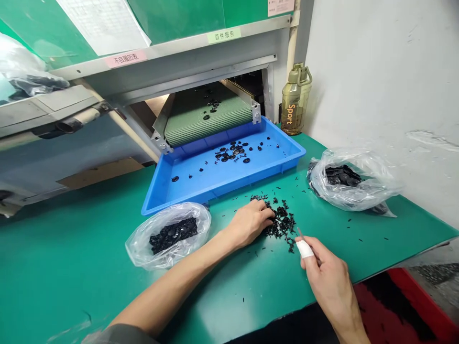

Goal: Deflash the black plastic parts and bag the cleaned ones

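Note:
My left hand (253, 217) reaches into a loose pile of small black plastic parts (284, 222) on the green table; its fingers are curled down, and what lies between them is hidden. To the right of the pile, my right hand (328, 272) is closed around a thin, narrow tool (300, 233), whose tip shows above the fingers. White tape wraps the thumb. An open clear plastic bag (134, 246) with black parts in it lies beside my left forearm. Another clear bag (376, 186), holding flat black pieces, sits at the right.
A blue tray (222, 188) with scattered black parts stands beneath the end of a green conveyor belt (211, 119). Several black pieces ride on the belt. Behind the tray is a greenish bottle (294, 102) against the wall. A red bin (426, 296) sits below the table's right edge.

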{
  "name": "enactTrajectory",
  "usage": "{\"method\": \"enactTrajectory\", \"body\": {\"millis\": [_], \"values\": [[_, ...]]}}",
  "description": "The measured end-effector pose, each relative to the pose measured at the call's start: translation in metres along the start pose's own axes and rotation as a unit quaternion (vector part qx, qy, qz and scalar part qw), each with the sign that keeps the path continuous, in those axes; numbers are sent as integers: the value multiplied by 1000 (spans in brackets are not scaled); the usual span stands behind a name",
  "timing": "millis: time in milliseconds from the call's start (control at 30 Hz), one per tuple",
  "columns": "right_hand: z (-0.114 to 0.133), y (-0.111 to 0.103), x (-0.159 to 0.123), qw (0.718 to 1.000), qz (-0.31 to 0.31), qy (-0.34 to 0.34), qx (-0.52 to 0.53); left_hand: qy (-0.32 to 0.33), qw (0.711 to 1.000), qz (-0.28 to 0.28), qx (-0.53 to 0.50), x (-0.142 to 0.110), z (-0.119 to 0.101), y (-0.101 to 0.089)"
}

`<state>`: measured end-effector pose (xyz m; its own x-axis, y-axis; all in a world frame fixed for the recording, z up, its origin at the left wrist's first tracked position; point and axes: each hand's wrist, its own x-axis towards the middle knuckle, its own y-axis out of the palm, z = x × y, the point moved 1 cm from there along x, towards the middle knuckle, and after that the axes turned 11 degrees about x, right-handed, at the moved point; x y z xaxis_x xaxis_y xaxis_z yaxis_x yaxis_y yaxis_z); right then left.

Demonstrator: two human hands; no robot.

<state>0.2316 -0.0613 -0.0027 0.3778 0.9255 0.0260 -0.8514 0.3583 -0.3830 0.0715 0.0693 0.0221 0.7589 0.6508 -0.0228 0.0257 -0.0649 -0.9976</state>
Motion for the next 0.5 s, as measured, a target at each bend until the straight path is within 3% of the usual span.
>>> {"method": "enactTrajectory", "body": {"millis": [100, 167, 200, 267, 333, 367, 433, 500], "values": [[2, -1, 0, 1000, 5, 4, -5, -13, 993, -51, -104, -1, -4, -3], [3, -1, 0, 1000, 11, 3, -3, -48, 958, -73, -274, -8, -6, -6], [4, -1, 0, 1000, 12, 0, -3, -73, 919, -74, -379, -13, -6, -7], [4, -1, -1, 1000, 14, -8, -5, -130, 805, -63, -575, -26, -7, -6], [2, 0, -1, 1000, 14, -17, -9, -172, 688, -58, -702, -39, -8, -4], [1, 1, -1, 1000, 17, -22, -11, -186, 644, -58, -740, -45, -9, -2], [-1, 2, -2, 999, 23, -35, -16, -205, 587, -53, -781, -55, -11, 2], [-2, 4, -4, 998, 24, -58, -23, -210, 562, -39, -799, -62, -13, 7]]}}
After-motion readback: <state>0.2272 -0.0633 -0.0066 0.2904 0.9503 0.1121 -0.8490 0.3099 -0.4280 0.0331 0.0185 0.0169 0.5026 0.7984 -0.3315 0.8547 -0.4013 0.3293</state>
